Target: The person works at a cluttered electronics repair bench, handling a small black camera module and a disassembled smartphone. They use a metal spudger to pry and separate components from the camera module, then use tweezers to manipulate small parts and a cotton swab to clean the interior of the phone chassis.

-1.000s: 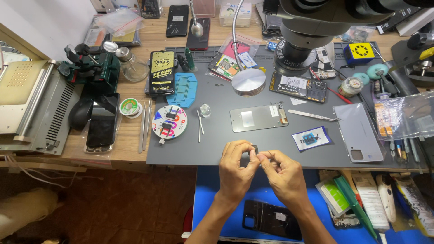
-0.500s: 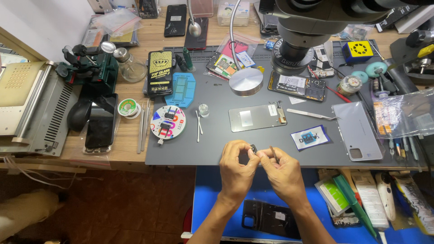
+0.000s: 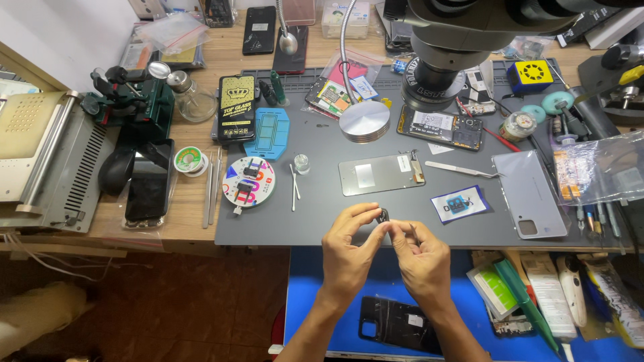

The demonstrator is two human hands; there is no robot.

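Both hands meet just over the near edge of the grey mat [image 3: 322, 221] on the table. The left hand [image 3: 349, 251] and the right hand [image 3: 421, 258] pinch 1 small dark part [image 3: 382, 216] between them, fingers clamped on it from either side; it is too small to say what it is, perhaps a camera module. The step in hand looks like close handling of this part, turning or freeing it at the fingertips. Just beyond lie a phone screen [image 3: 381, 174], tweezers [image 3: 463, 169] and a grey back cover [image 3: 530, 194]; an opened phone [image 3: 446, 129] sits under the microscope [image 3: 469, 40]. Any next move would call for a steady, light pinch, since so small a piece could slip onto the crowded mat.
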